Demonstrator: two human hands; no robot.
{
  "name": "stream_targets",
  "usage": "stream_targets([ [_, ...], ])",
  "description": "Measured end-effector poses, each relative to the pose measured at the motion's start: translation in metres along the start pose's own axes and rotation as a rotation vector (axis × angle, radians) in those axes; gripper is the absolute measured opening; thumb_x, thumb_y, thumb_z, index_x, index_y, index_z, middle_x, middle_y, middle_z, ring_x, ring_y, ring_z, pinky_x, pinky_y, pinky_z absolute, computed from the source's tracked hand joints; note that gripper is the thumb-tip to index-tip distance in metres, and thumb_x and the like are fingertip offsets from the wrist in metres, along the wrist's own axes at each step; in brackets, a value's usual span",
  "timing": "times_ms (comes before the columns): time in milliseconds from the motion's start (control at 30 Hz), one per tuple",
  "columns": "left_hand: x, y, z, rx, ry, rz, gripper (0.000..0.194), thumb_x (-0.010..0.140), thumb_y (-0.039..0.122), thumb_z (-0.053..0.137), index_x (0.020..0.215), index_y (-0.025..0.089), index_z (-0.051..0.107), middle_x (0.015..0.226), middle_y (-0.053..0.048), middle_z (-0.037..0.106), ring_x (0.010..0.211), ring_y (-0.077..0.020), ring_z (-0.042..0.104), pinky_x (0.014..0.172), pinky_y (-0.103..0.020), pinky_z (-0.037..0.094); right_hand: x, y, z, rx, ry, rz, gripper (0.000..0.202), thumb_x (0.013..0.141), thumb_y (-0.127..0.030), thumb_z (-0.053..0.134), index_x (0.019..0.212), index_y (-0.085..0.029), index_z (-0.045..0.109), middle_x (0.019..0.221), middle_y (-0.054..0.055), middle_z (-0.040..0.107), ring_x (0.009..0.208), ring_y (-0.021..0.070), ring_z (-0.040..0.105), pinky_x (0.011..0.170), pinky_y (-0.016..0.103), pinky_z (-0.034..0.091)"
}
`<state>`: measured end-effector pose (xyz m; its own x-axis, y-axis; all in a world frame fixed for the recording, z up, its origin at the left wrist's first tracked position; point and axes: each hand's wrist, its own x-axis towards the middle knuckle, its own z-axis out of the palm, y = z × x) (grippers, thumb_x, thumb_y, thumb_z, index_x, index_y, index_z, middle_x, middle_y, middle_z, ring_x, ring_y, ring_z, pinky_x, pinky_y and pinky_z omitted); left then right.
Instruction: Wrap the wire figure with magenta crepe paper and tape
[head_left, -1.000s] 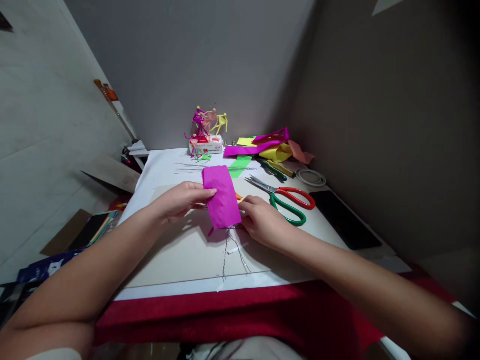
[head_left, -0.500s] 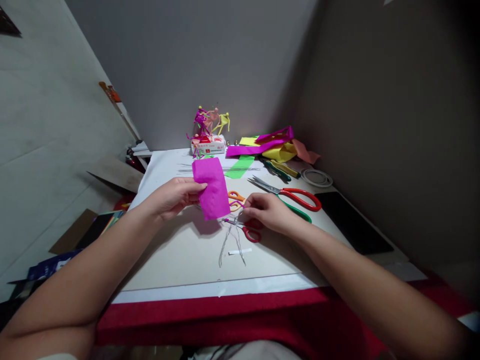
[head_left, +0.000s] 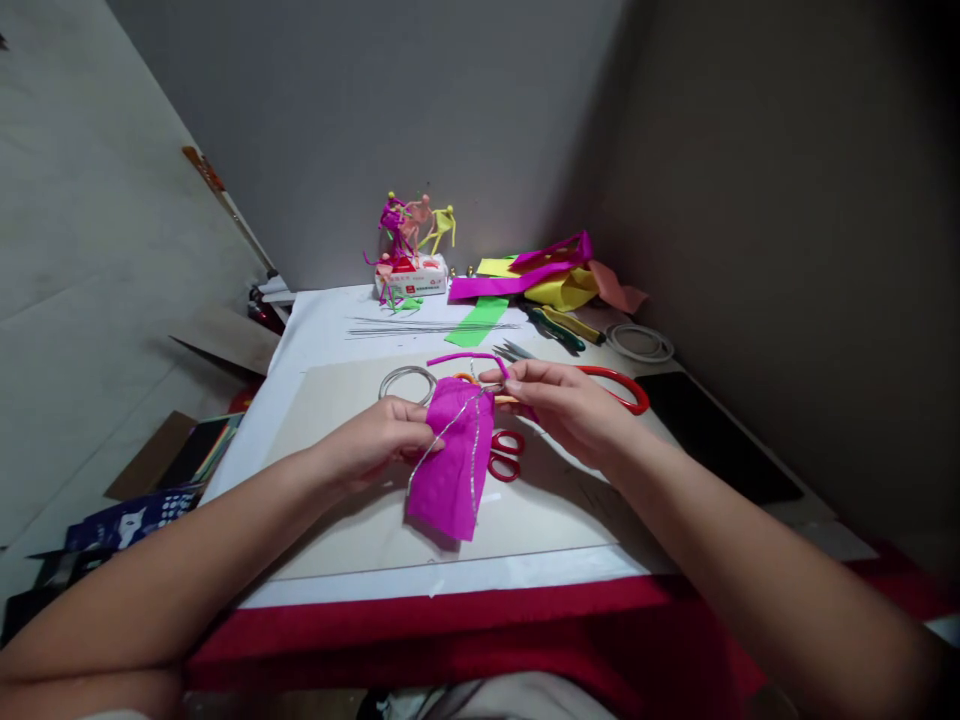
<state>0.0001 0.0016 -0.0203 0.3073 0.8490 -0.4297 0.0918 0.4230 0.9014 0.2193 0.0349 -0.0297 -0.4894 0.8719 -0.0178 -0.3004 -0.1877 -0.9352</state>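
A magenta paper piece point(head_left: 448, 475) hangs over the board, its left edge pinched between the thumb and fingers of my left hand point(head_left: 382, 440). My right hand point(head_left: 559, 400) is closed on a twisted wire figure point(head_left: 474, 450) at the paper's top right corner. Two silvery wire legs lie across the front of the paper, and a magenta-wrapped arm point(head_left: 465, 355) sticks out to the left above it. Just right of the paper are the red handles of small scissors point(head_left: 506, 455). Orange handles are mostly hidden behind the paper and my right fingers.
Large red-handled scissors point(head_left: 619, 385), a black slab point(head_left: 716, 435) and a white coil point(head_left: 640, 343) lie at right. Further back are pliers point(head_left: 555, 328), coloured paper point(head_left: 562, 285), loose wires point(head_left: 420, 328) and small figures on a box point(head_left: 420, 277). A wire coil point(head_left: 406, 383) sits behind my left hand.
The paper has moved down and right, now behind the wire legs. My right hand has lifted the wire figure and turned, and both hands are closer together. The view has shifted slightly.
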Motion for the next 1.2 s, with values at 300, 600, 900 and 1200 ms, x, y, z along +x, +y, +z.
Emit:
stream_targets([
  [300,0.003,-0.009,0.001,-0.015,-0.186,0.012,0.030,0.060,0.007,0.056,0.080,0.015,0.077,0.068,-0.005,0.071,0.058,-0.0146,0.060,0.061,-0.028,0.044,-0.001,0.003,0.004,-0.012,0.035,0.058,0.015,0.070,-0.018,0.069,0.069,-0.016,0.054,0.062,-0.003,0.054,0.054,0.0066,0.047,0.053,0.021,0.036],
  [600,0.000,-0.011,0.003,-0.072,-0.167,-0.053,0.034,0.050,0.009,0.055,0.078,0.008,0.076,0.059,-0.006,0.067,0.047,-0.0116,0.052,0.049,-0.023,0.034,-0.001,0.006,0.002,-0.104,0.053,0.056,0.016,0.075,-0.025,0.068,0.076,-0.018,0.053,0.070,0.004,0.070,0.060,0.0114,0.061,0.054,0.022,0.042],
  [900,0.001,-0.007,0.007,-0.145,-0.075,-0.094,0.014,0.071,0.022,0.070,0.070,0.008,0.072,0.067,-0.008,0.070,0.057,-0.0128,0.060,0.060,-0.024,0.043,0.000,0.014,0.006,-0.174,0.135,-0.045,0.018,0.075,-0.028,0.069,0.076,-0.018,0.054,0.063,-0.002,0.063,0.053,0.0080,0.054,0.053,0.021,0.041],
  [1200,-0.002,-0.008,0.008,-0.170,-0.089,-0.095,0.019,0.075,0.024,0.070,0.067,0.006,0.071,0.063,-0.008,0.069,0.053,-0.0103,0.058,0.056,-0.021,0.041,0.001,0.013,0.002,-0.115,0.133,-0.035,0.018,0.075,-0.027,0.068,0.077,-0.020,0.052,0.072,0.003,0.071,0.063,0.0127,0.062,0.061,0.026,0.046],
])
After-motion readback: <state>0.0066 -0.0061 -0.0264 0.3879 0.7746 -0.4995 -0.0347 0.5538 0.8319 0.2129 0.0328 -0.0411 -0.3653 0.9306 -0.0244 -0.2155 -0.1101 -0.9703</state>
